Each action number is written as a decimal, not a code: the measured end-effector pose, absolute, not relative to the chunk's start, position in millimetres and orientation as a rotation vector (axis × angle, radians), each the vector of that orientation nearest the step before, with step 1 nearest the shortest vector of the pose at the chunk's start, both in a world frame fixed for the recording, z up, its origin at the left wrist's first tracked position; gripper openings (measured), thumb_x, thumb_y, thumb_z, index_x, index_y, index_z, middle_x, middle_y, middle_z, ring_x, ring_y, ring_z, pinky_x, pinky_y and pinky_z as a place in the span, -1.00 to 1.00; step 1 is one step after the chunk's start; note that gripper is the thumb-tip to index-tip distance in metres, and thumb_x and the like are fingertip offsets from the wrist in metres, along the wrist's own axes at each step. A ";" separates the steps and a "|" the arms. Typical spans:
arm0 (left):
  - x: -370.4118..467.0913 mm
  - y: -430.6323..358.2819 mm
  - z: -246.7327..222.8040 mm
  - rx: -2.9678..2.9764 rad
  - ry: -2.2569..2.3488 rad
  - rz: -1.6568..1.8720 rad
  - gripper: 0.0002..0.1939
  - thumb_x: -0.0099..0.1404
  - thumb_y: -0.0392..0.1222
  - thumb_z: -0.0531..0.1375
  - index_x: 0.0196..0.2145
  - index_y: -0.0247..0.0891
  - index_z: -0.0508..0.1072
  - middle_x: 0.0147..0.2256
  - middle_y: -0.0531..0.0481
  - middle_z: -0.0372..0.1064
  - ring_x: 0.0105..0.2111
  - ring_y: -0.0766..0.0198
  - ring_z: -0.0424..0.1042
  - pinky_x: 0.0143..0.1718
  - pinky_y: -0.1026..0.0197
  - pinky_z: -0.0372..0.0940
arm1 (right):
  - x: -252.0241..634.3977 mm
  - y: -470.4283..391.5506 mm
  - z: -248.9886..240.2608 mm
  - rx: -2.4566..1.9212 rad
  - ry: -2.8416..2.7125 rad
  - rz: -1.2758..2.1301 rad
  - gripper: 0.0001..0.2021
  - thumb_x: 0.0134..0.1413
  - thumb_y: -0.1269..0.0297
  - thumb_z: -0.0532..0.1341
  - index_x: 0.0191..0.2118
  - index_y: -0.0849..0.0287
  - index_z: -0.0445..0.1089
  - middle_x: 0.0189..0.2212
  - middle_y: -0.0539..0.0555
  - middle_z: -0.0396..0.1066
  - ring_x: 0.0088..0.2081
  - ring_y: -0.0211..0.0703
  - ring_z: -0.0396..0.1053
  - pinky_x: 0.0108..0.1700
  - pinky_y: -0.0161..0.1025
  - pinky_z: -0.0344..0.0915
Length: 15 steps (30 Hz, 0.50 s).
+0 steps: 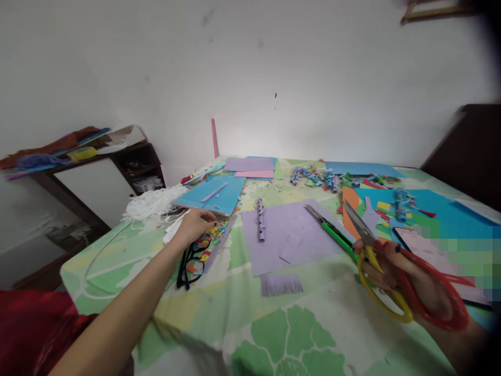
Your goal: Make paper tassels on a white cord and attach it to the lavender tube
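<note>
Can't tell if the left hand (195, 225) is actually pinching anything, fingers are too small there. Pixel blocks wipe out the right side of the phone (422, 250). Top edge chops off the wooden frame (438, 12), bottom edge cuts the tabletop (219, 308). Stuff (148, 183) inside the cabinet (97, 183)? Too blurry, sorry.

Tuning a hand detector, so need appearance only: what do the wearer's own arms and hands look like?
Left forearm is bare; shiny red cloth shows beside it, perhaps a sleeve. Left hand and right hand are ungloved, and the nails that show look dark. No sleeve visible at the right wrist.
</note>
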<state>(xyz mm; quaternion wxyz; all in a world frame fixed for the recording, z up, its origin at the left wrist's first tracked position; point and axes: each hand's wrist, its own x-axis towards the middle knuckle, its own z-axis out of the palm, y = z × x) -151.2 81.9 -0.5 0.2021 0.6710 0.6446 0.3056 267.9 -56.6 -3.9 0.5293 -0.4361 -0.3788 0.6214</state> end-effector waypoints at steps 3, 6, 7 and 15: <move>-150.6 81.1 -2.1 1.989 1.819 0.828 -0.81 -0.08 -0.19 0.20 -0.46 -0.24 0.55 -0.41 -0.06 0.51 -0.38 0.09 0.42 -0.38 0.18 0.25 | 265.9 -59.5 0.2 -1.049 -0.925 1.455 -0.66 0.13 -0.07 0.13 -0.25 0.14 0.33 -0.73 -0.08 0.04 -0.68 -0.37 -0.11 -0.63 -0.40 -0.05; -147.0 81.1 -5.9 2.069 1.772 0.753 -0.82 -0.03 -0.17 0.19 -0.45 -0.20 0.57 -0.40 -0.02 0.52 -0.38 0.10 0.44 -0.32 0.17 0.26 | 265.0 -62.1 0.6 -1.098 -0.990 1.400 -0.66 0.16 -0.06 0.11 -0.23 0.13 0.31 -0.71 -0.06 0.09 -0.66 -0.35 -0.07 -0.61 -0.38 -0.03; -145.7 81.7 -7.5 2.091 1.756 0.727 -0.82 -0.02 -0.17 0.19 -0.45 -0.19 0.58 -0.40 -0.01 0.52 -0.39 0.10 0.44 -0.31 0.16 0.26 | 264.7 -63.1 0.5 -1.118 -1.020 1.388 -0.66 0.18 -0.07 0.09 -0.22 0.13 0.31 -0.70 -0.06 0.10 -0.66 -0.34 -0.06 -0.61 -0.38 -0.03; -143.2 90.5 -17.3 2.157 1.718 0.653 -0.84 -0.08 -0.19 0.23 -0.48 -0.19 0.57 -0.37 -0.03 0.53 -0.33 0.06 0.47 -0.28 0.14 0.29 | 260.7 -68.1 1.0 -1.194 -1.109 1.338 -0.64 0.15 -0.11 0.11 -0.24 0.12 0.32 -0.68 -0.07 0.10 -0.62 -0.31 0.02 -0.56 -0.36 -0.01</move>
